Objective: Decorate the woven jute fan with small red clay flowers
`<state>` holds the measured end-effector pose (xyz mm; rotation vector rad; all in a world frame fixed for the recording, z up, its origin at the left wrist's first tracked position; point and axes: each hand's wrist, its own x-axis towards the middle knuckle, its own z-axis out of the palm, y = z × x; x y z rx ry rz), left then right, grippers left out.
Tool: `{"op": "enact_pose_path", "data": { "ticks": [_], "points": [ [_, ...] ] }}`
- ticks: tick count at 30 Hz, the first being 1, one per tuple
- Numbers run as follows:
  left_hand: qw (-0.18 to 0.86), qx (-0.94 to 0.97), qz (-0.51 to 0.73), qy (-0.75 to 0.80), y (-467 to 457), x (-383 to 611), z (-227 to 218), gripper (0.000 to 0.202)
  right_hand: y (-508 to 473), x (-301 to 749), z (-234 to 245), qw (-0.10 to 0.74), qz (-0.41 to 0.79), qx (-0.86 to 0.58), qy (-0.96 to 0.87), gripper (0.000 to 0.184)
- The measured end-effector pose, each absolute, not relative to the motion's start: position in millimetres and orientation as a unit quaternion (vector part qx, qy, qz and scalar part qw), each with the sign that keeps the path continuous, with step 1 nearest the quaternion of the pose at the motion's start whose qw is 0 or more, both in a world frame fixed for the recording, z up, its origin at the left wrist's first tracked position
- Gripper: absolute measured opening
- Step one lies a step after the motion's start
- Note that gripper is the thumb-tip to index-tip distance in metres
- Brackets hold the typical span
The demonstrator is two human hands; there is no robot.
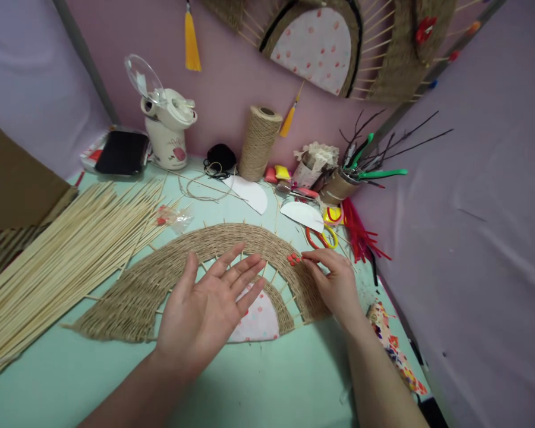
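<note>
A half-round fan of woven twine on thin sticks (129,303) lies on the pale green table, with a white dotted cloth half-circle (263,321) at its centre. My left hand (209,309) is held palm up over the fan, its fingers spread and nothing in it. Over the fan's right side, my right hand (334,279) pinches a small red flower (293,259) between thumb and fingertips. The flower appears to be just above the woven band; whether it touches the twine I cannot tell.
A big bundle of thin sticks (71,249) covers the left side. Behind the fan stand a twine spool (261,142), a white lidded pot (167,131) and a tube of green-handled tools (339,187). Scissors (323,238) and red pipe cleaners (361,235) lie at the right.
</note>
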<state>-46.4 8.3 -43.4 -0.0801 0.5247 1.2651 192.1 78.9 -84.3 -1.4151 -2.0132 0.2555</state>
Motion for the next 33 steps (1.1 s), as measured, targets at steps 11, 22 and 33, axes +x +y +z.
{"op": "enact_pose_path", "data": {
  "ticks": [11, 22, 33],
  "points": [
    [0.772, -0.08, 0.561, 0.288, 13.8, -46.7, -42.5, 0.061, 76.8, 191.5, -95.1, 0.254, 0.073, -0.579, -0.771, 0.016],
    [0.779, -0.084, 0.553, 0.282, 13.1, -48.6, -42.3, 0.059, 78.2, 193.2, -100.5, 0.237, 0.046, -0.564, -0.79, 0.019],
    [0.779, -0.084, 0.557, 0.273, 11.6, -49.7, -42.9, 0.052, 78.2, 194.2, -102.2, 0.233, 0.047, -0.556, -0.796, 0.022]
  ]
}}
